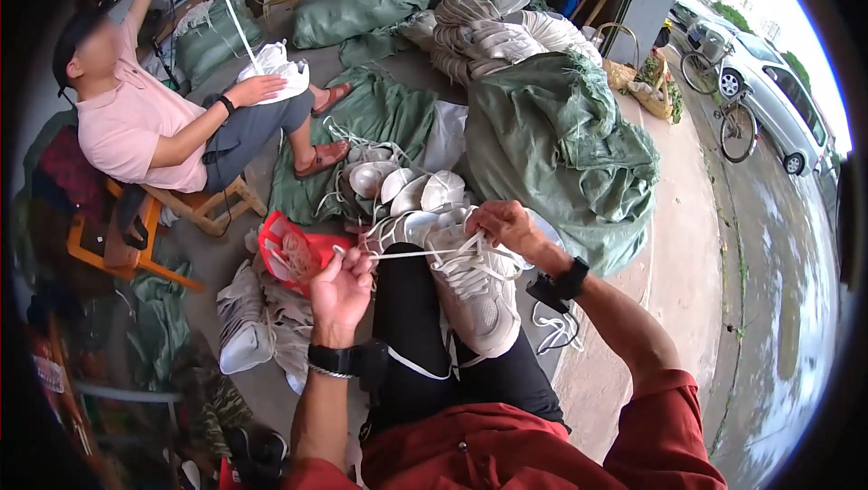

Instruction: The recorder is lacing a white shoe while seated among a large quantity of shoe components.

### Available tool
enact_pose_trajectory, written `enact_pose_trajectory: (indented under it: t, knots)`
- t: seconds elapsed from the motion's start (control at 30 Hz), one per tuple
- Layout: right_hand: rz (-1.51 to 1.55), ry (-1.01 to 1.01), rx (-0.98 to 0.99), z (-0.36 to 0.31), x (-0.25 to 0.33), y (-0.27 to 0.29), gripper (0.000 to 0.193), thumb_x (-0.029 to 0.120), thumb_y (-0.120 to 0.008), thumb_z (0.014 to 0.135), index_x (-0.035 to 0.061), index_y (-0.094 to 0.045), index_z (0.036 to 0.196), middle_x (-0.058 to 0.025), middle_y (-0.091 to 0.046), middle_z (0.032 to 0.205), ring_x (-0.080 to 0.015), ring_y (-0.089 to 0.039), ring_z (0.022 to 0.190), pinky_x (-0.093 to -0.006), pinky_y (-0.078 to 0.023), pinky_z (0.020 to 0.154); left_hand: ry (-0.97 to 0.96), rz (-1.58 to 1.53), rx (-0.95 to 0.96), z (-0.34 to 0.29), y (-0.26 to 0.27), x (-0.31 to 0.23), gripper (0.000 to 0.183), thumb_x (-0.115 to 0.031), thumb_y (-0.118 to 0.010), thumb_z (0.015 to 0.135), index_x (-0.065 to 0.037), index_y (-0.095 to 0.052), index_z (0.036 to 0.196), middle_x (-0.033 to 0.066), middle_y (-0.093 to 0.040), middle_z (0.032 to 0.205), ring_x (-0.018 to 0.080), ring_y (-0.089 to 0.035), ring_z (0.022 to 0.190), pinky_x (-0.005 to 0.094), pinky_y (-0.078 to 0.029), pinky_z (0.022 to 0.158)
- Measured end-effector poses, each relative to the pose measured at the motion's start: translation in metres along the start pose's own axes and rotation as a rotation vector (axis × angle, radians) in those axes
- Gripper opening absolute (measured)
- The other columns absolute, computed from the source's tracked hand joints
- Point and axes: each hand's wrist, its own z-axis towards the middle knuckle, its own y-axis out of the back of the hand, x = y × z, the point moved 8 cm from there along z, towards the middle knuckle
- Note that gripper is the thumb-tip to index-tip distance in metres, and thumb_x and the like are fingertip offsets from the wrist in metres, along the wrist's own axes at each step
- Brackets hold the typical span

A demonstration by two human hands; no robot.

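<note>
A white sneaker rests across my thighs, toe pointing toward me. Its white shoelace is threaded through the upper and stretches tight to the left. My left hand is turned palm up, its curled fingers gripping that end of the lace. At the far end of the shoe, my right hand pinches lace close to the eyelets; its fingertips partly hide what they hold. Another length of lace hangs between my legs below the toe.
A red bag with pale laces lies left of my knee. Several white shoes sit ahead, and stacked uppers lie left. Green sacks cover the floor beyond. A person in pink sits at left holding a white shoe piece.
</note>
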Motion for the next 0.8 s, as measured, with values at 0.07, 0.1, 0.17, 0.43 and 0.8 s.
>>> enact_pose_trajectory:
  t: [0.07, 0.1, 0.17, 0.43, 0.8]
  knots:
    - [0.008, -0.018, 0.016, 0.0, -0.002, 0.006, 0.026, 0.023, -0.046, 0.091, 0.0049, -0.064, 0.085, 0.0019, -0.063, 0.076, -0.0054, -0.051, 0.058, -0.0211, -0.043, 0.053, -0.056, 0.03, -0.119, -0.001, 0.021, -0.017, 0.013, -0.016, -0.043, 0.091, -0.006, -0.052, 0.09, 0.0066, -0.052, 0.077, 0.0218, -0.051, 0.071, 0.0298, -0.042, 0.06]
    - [0.018, -0.028, 0.041, -0.001, -0.002, 0.004, 0.027, 0.023, -0.046, 0.091, 0.0054, -0.065, 0.084, 0.0019, -0.063, 0.076, -0.0054, -0.051, 0.058, -0.021, -0.043, 0.053, -0.133, 0.053, -0.2, -0.002, 0.039, -0.036, 0.015, -0.015, -0.042, 0.092, -0.005, -0.052, 0.088, 0.0063, -0.051, 0.075, 0.0215, -0.05, 0.071, 0.0303, -0.042, 0.06]
    - [0.02, -0.041, 0.009, -0.003, -0.003, 0.005, 0.028, 0.024, -0.046, 0.091, 0.0055, -0.065, 0.083, 0.0021, -0.063, 0.076, -0.0053, -0.051, 0.059, -0.0206, -0.043, 0.053, -0.194, 0.068, -0.286, -0.012, 0.07, -0.073, 0.015, -0.015, -0.041, 0.092, -0.004, -0.049, 0.086, 0.0064, -0.051, 0.074, 0.0211, -0.05, 0.071, 0.0296, -0.042, 0.06]
    - [0.322, -0.004, -0.299, -0.001, 0.001, 0.03, 0.025, 0.018, -0.046, 0.09, 0.002, -0.063, 0.083, -0.0017, -0.063, 0.075, -0.0059, -0.046, 0.05, -0.0211, -0.039, 0.046, -0.191, 0.33, -0.304, -0.02, 0.093, -0.058, 0.01, -0.018, -0.052, 0.087, -0.008, -0.054, 0.087, 0.0057, -0.059, 0.076, 0.0252, -0.061, 0.075, 0.0305, -0.044, 0.065]
    - [0.671, -0.138, -0.519, -0.03, 0.007, 0.075, 0.021, 0.022, -0.049, 0.087, 0.005, -0.059, 0.08, 0.0015, -0.053, 0.068, -0.0058, -0.043, 0.058, -0.0206, -0.034, 0.053, -0.035, 1.369, 0.079, 0.021, -0.018, 0.07, 0.017, -0.013, -0.062, 0.08, 0.0, -0.054, 0.087, 0.0008, -0.052, 0.06, 0.0063, -0.048, 0.043, 0.0188, -0.034, 0.035]
